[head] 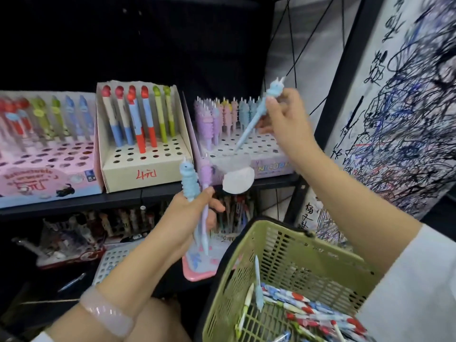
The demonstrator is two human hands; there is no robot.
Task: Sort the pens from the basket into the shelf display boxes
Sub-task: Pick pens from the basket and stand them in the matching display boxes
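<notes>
Right hand (283, 119): pinches a light-blue unicorn pen (256, 117) near its top, tip slanting down over the holed unicorn display box (246, 149) at the shelf's right end.
Left hand (195, 213): fingers curled round a blue pen (188, 180) and a purple pen (206, 174), both upright.
Basket (283, 243): green, lower right, with many pens (308, 309) lying inside.
Shelf (123, 197): cream box (143, 166) in the middle, pink box (47, 178) at the left end.

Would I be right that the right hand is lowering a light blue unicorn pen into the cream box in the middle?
Not quite. In the head view the right hand holds the light blue unicorn pen over the unicorn box on the right, not the cream box.
</notes>
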